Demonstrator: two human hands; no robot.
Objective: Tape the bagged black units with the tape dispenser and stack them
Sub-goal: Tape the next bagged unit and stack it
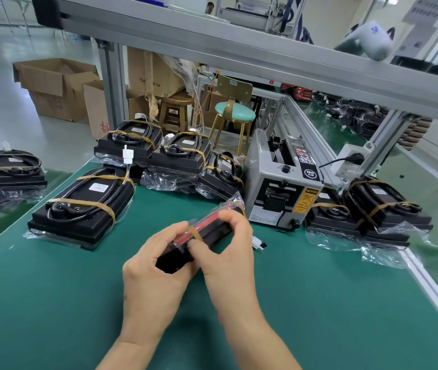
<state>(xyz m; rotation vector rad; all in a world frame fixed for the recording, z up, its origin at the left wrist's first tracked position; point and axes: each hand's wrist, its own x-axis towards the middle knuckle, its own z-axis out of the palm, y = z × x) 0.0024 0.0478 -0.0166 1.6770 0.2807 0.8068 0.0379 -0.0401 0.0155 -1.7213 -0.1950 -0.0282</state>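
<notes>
We hold one bagged black unit (pixel 207 231) on edge above the green table (pixel 52 303), near the middle, our left hand (pixel 156 265) gripping its near end and our right hand (pixel 228 249) pinching the tan tape strip (pixel 195 232) across it. The tape dispenser (pixel 282 182) stands just beyond to the right, and a taped unit (pixel 84 204) lies to the left.

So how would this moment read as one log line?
step: taping | left hand, right hand: grip bagged black unit | tape dispenser: behind

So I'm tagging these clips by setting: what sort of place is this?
Most likely a factory packing line: a green bench under an aluminium frame, an electric tape dispenser, stacked bagged units, and cartons on the floor.
</notes>
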